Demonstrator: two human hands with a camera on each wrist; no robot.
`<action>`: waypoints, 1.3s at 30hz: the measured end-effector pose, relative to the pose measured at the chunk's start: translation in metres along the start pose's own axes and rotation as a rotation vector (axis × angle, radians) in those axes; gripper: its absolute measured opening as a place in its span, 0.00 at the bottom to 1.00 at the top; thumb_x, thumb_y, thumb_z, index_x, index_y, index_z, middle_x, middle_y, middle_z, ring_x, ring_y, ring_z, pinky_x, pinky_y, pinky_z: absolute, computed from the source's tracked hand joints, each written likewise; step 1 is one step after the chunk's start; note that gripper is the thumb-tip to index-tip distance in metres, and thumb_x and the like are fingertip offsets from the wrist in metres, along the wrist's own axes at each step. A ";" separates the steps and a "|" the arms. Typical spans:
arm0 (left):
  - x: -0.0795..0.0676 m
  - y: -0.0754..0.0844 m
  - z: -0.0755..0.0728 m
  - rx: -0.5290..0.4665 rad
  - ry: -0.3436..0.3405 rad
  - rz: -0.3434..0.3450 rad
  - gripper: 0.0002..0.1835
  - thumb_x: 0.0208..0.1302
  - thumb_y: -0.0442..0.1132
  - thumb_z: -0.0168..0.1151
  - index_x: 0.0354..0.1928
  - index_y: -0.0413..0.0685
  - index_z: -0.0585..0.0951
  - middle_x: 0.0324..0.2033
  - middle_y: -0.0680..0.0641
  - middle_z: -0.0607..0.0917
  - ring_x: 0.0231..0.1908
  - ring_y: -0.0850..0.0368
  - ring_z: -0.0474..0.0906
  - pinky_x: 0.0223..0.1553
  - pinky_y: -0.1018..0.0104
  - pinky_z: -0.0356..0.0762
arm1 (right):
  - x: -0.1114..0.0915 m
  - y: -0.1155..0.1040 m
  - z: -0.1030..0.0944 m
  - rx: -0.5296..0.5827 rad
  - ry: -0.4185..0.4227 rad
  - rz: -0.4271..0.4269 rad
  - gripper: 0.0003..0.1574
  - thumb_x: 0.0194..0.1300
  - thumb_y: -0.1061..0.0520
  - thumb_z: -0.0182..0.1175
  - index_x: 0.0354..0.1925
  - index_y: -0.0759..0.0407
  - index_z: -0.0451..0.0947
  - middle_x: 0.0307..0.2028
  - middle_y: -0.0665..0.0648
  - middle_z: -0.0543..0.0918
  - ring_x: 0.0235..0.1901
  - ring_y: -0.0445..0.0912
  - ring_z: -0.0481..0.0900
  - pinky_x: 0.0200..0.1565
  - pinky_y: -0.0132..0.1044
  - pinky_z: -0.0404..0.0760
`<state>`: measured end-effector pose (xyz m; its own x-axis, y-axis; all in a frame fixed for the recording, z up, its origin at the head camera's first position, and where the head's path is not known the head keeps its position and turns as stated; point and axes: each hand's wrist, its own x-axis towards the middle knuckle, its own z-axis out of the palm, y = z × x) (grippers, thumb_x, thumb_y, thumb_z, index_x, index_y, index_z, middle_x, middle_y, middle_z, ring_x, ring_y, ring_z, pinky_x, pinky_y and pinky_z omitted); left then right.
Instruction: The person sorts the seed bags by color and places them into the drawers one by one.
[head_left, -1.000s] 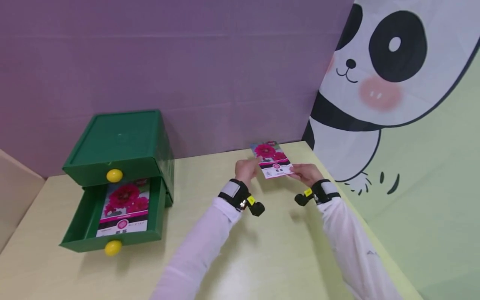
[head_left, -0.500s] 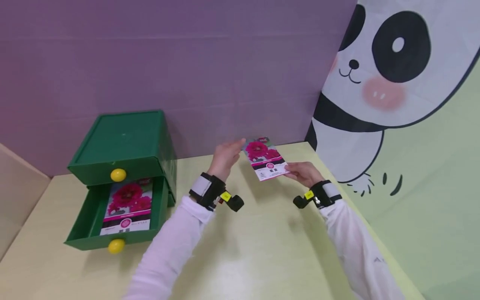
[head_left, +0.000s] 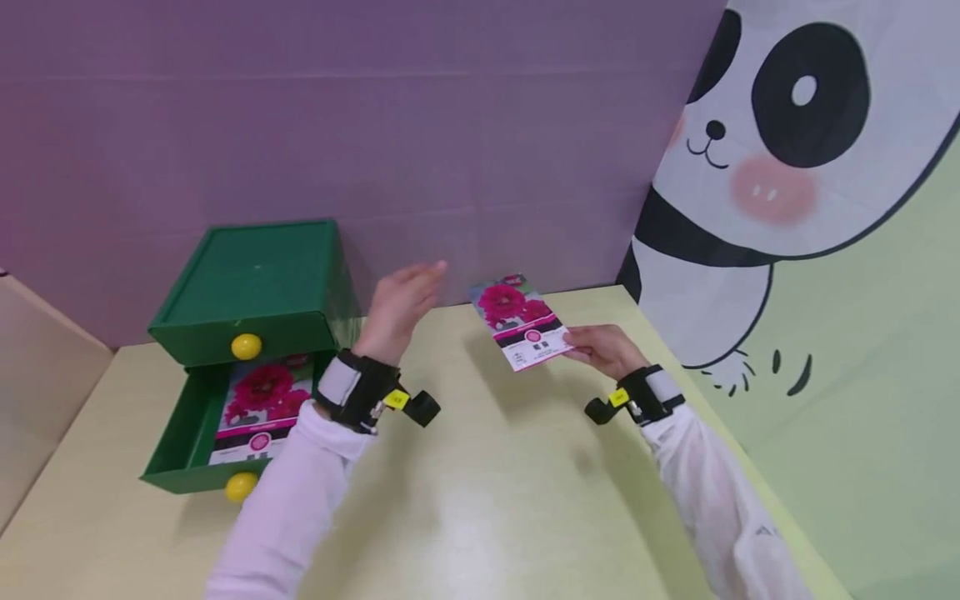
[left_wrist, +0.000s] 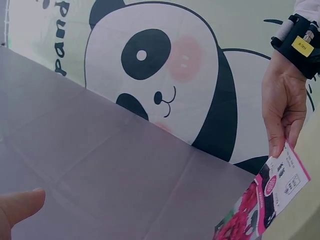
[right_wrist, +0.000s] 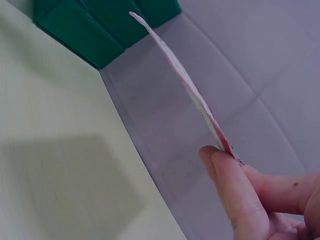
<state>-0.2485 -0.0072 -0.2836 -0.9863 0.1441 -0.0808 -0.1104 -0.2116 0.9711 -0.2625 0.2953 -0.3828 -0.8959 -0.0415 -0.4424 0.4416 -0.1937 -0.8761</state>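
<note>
My right hand point(head_left: 603, 348) pinches a flower seed packet point(head_left: 522, 321) by its lower right corner, above the table. The packet is flat, with magenta blooms above a pink, black and white label; edge-on in the right wrist view, the packet point(right_wrist: 187, 82) looks thin. Its shadow lies on the table below. My left hand point(head_left: 401, 308) is raised in the air left of the packet, holding nothing, with its fingers extended. In the left wrist view only one finger of the left hand point(left_wrist: 22, 205) shows. A similar packet point(head_left: 262, 400) lies in the pulled-out lower drawer point(head_left: 171, 446), partly hidden by my left sleeve.
A green two-drawer box point(head_left: 258, 271) with yellow knobs point(head_left: 246, 347) stands at the left on the pale wooden table point(head_left: 480, 492). Its upper drawer is shut. Purple cloth point(head_left: 420, 150) covers the back wall, and a panda picture point(head_left: 772, 167) covers the right wall.
My left hand has let go of the packet and moved left toward the drawer box. The right hand keeps its pinch, and the packet has shifted slightly left.
</note>
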 end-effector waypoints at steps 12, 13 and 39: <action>-0.018 0.020 -0.028 0.057 -0.013 0.040 0.37 0.63 0.44 0.57 0.67 0.34 0.54 0.65 0.40 0.62 0.62 0.53 0.62 0.61 0.67 0.63 | -0.003 0.000 0.018 -0.046 -0.007 0.003 0.31 0.65 0.65 0.53 0.64 0.71 0.57 0.54 0.68 0.69 0.34 0.45 0.82 0.47 0.36 0.78; -0.020 0.021 -0.030 0.063 -0.010 0.040 0.37 0.63 0.44 0.57 0.67 0.35 0.54 0.65 0.40 0.62 0.62 0.53 0.62 0.61 0.67 0.63 | -0.003 0.000 0.019 -0.048 -0.012 0.000 0.31 0.65 0.65 0.53 0.64 0.71 0.57 0.52 0.68 0.70 0.34 0.45 0.82 0.47 0.36 0.77; -0.047 0.043 -0.097 0.017 0.076 0.113 0.40 0.60 0.47 0.59 0.68 0.38 0.53 0.66 0.41 0.60 0.64 0.51 0.58 0.64 0.65 0.58 | -0.014 0.007 0.054 -0.122 -0.102 -0.034 0.30 0.64 0.65 0.54 0.61 0.74 0.59 0.48 0.67 0.74 0.36 0.47 0.81 0.45 0.36 0.79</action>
<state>-0.2186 -0.1173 -0.2598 -0.9988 0.0465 0.0137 0.0039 -0.2054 0.9787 -0.2496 0.2418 -0.3721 -0.9080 -0.1378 -0.3956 0.4079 -0.0761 -0.9098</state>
